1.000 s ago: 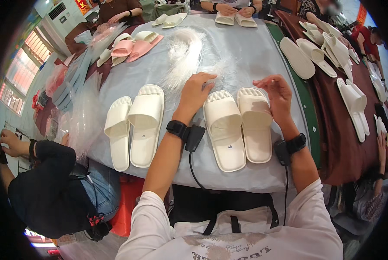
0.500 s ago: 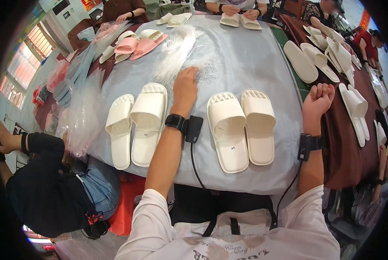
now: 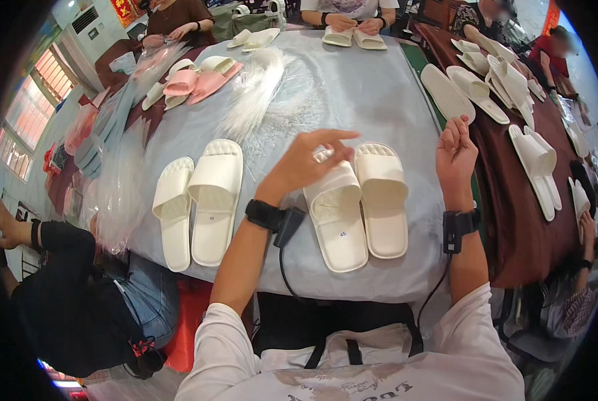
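My left hand (image 3: 305, 162) hovers over the toe end of a white slipper (image 3: 339, 220), its index finger pointing right and the other fingers bent in. Anything thin in that grip is too small to see. Beside that slipper lies its mate (image 3: 384, 214). My right hand (image 3: 456, 160) is raised at the table's right side with curled fingers; whether they hold something is hidden. Left of my left forearm rests another pair, a smaller-looking white slipper (image 3: 172, 217) and a white slipper (image 3: 213, 207). Farther back spreads a bundle of thin clear plastic strands (image 3: 255, 93).
Pink slippers (image 3: 209, 85) and white ones lie at the far left. Clear plastic bags (image 3: 115, 207) hang along the left edge. Across the table a person's hands (image 3: 355, 25) touch white slippers. On the right, a brown-covered table (image 3: 506, 247) bears several white slippers (image 3: 536, 160).
My left hand has left the plastic strands and come nearer and right, over the right pair's toe end. My right hand has shifted slightly left, its fingers less tightly balled.
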Available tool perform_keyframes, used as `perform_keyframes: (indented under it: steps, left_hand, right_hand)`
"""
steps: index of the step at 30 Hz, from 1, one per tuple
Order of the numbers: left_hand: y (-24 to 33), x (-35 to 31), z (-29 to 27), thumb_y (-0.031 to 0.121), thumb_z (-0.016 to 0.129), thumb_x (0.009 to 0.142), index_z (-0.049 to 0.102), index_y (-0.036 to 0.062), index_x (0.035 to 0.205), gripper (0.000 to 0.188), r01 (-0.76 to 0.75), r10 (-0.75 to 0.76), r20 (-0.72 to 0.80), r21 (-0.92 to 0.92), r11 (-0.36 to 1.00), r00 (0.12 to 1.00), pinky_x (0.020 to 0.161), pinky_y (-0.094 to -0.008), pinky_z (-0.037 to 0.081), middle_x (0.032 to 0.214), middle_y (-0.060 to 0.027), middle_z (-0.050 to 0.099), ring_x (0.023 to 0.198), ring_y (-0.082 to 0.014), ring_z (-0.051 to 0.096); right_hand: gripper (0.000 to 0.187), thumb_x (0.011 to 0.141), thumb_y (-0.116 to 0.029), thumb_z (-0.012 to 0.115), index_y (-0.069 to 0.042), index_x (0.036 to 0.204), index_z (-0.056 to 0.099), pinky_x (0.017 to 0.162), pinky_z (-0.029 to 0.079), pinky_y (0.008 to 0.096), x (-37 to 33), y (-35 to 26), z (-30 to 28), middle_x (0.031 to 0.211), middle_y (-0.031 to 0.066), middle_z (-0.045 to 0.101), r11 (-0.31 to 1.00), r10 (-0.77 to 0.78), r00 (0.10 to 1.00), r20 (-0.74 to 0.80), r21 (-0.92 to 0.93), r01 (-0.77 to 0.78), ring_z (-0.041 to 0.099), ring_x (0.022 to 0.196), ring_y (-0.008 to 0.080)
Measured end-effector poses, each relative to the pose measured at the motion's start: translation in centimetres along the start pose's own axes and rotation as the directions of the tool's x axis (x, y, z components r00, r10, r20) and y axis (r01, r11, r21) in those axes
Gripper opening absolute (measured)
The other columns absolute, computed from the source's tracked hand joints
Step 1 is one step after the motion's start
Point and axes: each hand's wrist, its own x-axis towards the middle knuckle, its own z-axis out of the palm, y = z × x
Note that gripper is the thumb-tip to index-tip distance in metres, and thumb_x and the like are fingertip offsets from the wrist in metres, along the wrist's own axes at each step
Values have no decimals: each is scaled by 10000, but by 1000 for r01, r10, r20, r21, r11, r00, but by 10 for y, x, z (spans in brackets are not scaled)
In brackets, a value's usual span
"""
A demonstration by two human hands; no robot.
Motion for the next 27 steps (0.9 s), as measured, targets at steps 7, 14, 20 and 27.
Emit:
perform_keyframes:
  steps: [7, 14, 20, 27]
  left_hand:
    - [26, -2, 25, 244, 746, 961, 441, 60, 1553, 691, 0, 10, 204, -51, 999, 979, 1069, -345, 472, 1314, -113, 712, 1216, -237, 664]
    - [12, 1, 13, 259, 731, 979, 541, 45, 1459, 559, 87, -55, 141, -235, 968, 989, 1054, -356, 483, 1248, -95, 730, 1207, -199, 652]
    - [16, -1, -5, 297, 784, 935, 748, 72, 1178, 333, 198, -165, 262, -106, 974, 951, 860, -306, 539, 1002, -50, 760, 909, -125, 699]
    - [30, -1, 24, 198, 871, 829, 783, 60, 1026, 257, 6, 38, 197, -219, 976, 980, 796, -288, 552, 900, -57, 759, 835, -142, 722]
  right_hand:
    - [202, 978, 93, 512, -43, 1126, 486, 548, 336, 226, -26, 29, 34, 862, 21, 414, 882, 378, 908, 183, 226, -413, 361, 676, 102]
    - [136, 1020, -8, 536, -72, 1138, 512, 493, 364, 174, -33, 40, 21, 873, -12, 430, 807, 582, 759, 291, -96, -583, 372, 672, 71]
    - [111, 1053, -23, 507, -43, 1162, 510, 588, 348, 229, -23, 36, 13, 892, 14, 434, 953, 304, 945, 126, -59, -298, 358, 701, 98]
    - [39, 1072, -19, 466, -30, 1107, 478, 684, 355, 294, -14, 30, 7, 894, 59, 433, 978, 90, 992, -84, 198, -72, 354, 738, 158]
